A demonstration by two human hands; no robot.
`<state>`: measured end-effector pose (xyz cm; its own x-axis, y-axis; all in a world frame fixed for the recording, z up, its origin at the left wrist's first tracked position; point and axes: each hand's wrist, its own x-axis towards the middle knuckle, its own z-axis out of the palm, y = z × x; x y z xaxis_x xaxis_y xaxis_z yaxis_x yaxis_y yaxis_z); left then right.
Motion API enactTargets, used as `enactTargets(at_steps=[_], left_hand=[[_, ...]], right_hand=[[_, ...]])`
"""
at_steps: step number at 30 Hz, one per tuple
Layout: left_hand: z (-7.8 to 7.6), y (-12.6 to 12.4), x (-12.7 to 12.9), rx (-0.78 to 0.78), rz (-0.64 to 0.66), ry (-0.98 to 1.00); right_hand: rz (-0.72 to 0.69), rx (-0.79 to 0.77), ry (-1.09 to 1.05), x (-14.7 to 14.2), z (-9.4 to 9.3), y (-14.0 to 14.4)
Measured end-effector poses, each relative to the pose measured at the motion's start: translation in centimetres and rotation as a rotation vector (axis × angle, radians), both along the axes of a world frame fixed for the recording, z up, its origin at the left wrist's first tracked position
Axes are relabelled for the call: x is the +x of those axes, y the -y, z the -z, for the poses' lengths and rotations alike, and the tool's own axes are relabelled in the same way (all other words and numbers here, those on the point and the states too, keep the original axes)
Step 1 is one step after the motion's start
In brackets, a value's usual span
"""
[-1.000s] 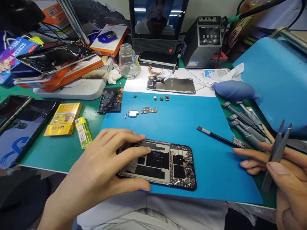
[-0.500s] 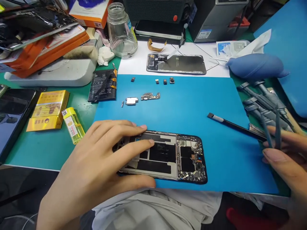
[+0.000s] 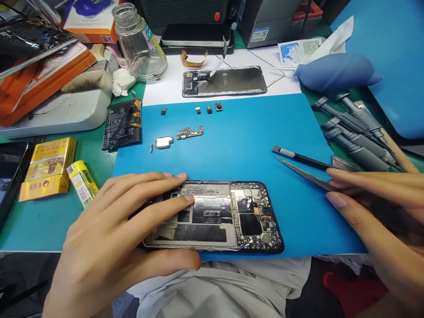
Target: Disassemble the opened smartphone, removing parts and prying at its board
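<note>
While the left hand [image 3: 109, 247] presses flat on the opened smartphone [image 3: 215, 218], fingers spread over its bare left half and thumb along the near edge, the right hand [image 3: 374, 212] pinches a pair of tweezers [image 3: 303, 173] whose tips rest on the blue work mat [image 3: 251, 145], apart from the phone. The phone lies at the mat's near edge with its back cover off and the battery bay vacant, while the motherboard sits in place at its right end. Judging from this, disassembly looks well advanced: a battery [image 3: 122, 123] lies just off the mat's left corner, and a small charging board [image 3: 189, 132], a speaker module [image 3: 163, 141] and three camera modules [image 3: 208, 108] sit in rows on the mat. The motherboard seems yet to be lifted.
</note>
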<state>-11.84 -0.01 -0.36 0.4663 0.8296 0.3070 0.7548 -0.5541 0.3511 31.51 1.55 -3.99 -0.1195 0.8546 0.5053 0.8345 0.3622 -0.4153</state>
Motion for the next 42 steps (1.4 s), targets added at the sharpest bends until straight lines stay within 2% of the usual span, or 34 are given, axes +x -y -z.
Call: enactTargets(at_steps=[3,6,17,26,33,42], left_hand=[[-0.1,0.2,0.0,-0.005,-0.01,0.007],[-0.2,0.4,0.0,-0.011,-0.025,0.02],[0.2,0.2,0.3,0.045,-0.028,0.022],[-0.5,-0.2,0.8,0.074,0.012,-0.009],[0.8,0.2,0.1,0.025,0.008,-0.007],[2.0,-0.3,-0.5,0.094,0.056,-0.016]], right_hand=[[-0.075,0.064,0.01,-1.0,-0.3,0.2],[-0.089,0.067,0.008,-1.7,-0.4,0.2],[-0.044,0.08,-0.035,-3.3,-1.0,0.6],[-0.062,0.091,-0.028,-4.4,-1.6,0.6],[-0.038,0.058,-0.028,-5.2,-2.1,0.8],[-0.018,-0.003,0.004,-5.2,-2.8,1.1]])
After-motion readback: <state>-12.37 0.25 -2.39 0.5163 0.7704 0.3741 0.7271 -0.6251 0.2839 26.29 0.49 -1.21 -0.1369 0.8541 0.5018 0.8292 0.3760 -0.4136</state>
